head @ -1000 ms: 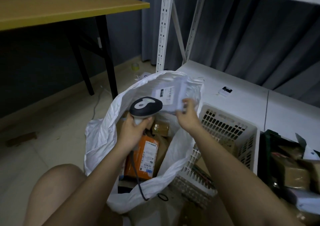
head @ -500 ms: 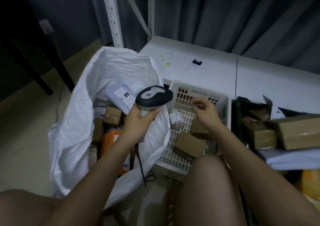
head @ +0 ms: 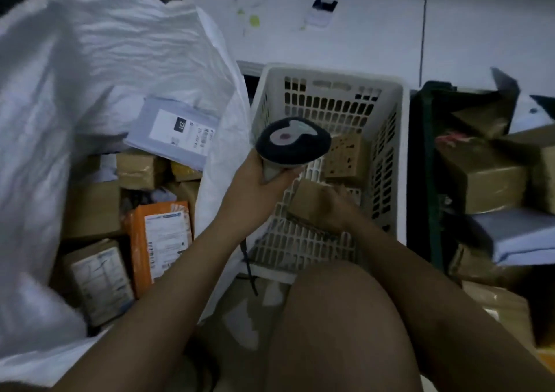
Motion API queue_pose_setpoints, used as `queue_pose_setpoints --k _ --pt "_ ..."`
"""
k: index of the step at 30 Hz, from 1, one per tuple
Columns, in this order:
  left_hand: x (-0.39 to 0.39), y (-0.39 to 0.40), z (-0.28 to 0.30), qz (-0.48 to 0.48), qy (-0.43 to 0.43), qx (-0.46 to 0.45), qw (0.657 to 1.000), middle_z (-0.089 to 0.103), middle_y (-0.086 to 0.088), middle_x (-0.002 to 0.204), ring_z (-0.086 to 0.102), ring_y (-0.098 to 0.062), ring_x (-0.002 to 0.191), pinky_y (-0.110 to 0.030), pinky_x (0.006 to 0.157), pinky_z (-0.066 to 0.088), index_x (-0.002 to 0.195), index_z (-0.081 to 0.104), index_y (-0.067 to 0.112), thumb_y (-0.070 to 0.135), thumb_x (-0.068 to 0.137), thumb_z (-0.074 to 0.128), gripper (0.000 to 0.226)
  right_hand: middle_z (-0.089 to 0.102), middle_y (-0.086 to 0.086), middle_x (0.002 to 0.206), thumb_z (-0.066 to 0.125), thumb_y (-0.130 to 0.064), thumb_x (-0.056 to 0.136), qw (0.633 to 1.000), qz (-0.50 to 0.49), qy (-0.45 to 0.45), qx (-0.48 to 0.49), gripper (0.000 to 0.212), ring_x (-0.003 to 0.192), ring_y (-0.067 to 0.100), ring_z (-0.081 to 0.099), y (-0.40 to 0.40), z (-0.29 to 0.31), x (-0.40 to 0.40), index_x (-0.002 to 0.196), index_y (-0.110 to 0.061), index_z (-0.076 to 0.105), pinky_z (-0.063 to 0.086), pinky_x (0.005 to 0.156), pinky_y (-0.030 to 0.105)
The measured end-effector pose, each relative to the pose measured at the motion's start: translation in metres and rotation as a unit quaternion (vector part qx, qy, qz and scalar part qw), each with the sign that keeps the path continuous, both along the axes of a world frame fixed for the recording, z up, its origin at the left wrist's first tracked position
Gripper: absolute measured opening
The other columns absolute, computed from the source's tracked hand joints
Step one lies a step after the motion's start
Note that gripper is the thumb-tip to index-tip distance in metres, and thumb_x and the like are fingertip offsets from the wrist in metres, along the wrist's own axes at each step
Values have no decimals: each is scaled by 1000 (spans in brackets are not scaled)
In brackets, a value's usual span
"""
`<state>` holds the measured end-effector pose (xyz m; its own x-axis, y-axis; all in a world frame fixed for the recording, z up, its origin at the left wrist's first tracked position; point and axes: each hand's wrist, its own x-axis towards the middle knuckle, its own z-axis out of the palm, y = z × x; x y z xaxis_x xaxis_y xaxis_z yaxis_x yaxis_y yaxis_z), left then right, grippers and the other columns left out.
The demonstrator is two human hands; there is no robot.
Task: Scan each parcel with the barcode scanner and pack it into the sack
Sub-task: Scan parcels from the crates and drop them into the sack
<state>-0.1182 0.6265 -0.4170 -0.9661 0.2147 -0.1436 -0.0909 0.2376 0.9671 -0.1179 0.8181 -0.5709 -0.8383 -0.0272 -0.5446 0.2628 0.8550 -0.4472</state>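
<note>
L hand [head: 255, 181] grips the handle of the barcode scanner [head: 292, 142], fingers curled round it; scanner head sits above the near-left part of the white basket [head: 330, 76], its cable [head: 249, 268] hanging down past the basket's near edge. R hand [head: 330, 208] is down inside the basket, resting on a brown cardboard parcel [head: 306, 199] w/ fingers bent over it; too blurred to tell if it's really gripped or just touched. Another brown box [head: 345, 157] lies in the basket just beyond that parcel. Left of the basket, touching its side, the white sack [head: 105, 61] stands open, holding several packed parcels: a grey mailer [head: 174, 130] w/ a white label on top at the far side, an orange parcel [head: 159, 241] nearer the person, plus brown boxes around them. Right of the basket, a dark crate [head: 420, 166] w/ more brown boxes and a pale mailer. Beyond the basket, a white shelf board [head: 375, 31] w/ a small label scrap on it.
</note>
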Motion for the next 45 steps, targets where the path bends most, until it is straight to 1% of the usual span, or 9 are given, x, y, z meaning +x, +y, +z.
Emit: queue_pose_setpoints --k 4,8,14,19,25,29,32,36,45 --pt "-10 -1 -15 6 -11 -14 1000 58 19 120 56 11 108 -8 89 45 130 47 25 18 87 67 48 -21 19 158 73 -51 79 990 33 -88 103 118 144 46 -16 6 -47 1 153 -22 -14 12 115 57" --pt "-14 -4 -20 25 -12 -18 999 62 11 118 60 7 104 -10 84 48 133 50 15 11 89 64 46 -4 28 156 77 -41 79 978 65 -45 193 118 144 50 -2 6 -58 4 153 -24 -13 17 113 57" --pt "-5 -5 -6 68 -12 -7 998 64 7 103 63 9 81 -7 67 48 131 50 10 6 90 63 44 13 15 150 79 -51 70 993 -100 -52 -24 110 138 38 14 8 -6 -14 152 -32 8 29 107 45" --pt "12 -20 30 96 16 17 995 64 -4 113 63 -13 96 -13 72 53 133 50 10 10 90 62 44 24 7 149 84 -51 63 965 -211 13 -158 107 134 31 31 18 69 -15 150 -35 22 37 108 42" --pt "47 -52 79 169 57 28 984 65 -10 117 64 -24 104 -43 90 54 129 54 11 21 86 70 48 35 0 133 84 -53 55 946 -206 175 -177 103 120 22 44 12 181 13 142 -38 32 45 102 44" --pt "77 -73 110 200 81 51 975 67 -5 109 65 -16 95 -26 80 56 125 57 12 21 85 71 43 31 -1 128 84 -48 60 944 -136 243 -175 98 123 23 38 -18 244 39 143 -36 32 43 104 44" --pt "98 -89 125 224 101 64 967 64 1 115 61 -13 103 -22 82 47 125 55 17 19 85 72 44 37 1 134 81 -56 52 949 -100 227 -197 102 122 23 46 -49 272 59 141 -37 35 50 97 43" --pt "121 -116 127 235 101 94 962 57 6 124 53 -9 112 -21 88 42 134 49 16 18 86 71 53 50 -3 128 77 -38 78 948 -65 144 -276 75 101 8 59 -88 283 94 141 -28 38 49 72 19" --pt "153 -153 73 226 25 62 972 63 -1 121 60 -21 111 -45 98 49 127 53 16 25 83 74 49 62 4 125 72 -62 68 951 -135 7 -278 71 105 20 64 -141 199 131 127 -24 59 52 94 39"
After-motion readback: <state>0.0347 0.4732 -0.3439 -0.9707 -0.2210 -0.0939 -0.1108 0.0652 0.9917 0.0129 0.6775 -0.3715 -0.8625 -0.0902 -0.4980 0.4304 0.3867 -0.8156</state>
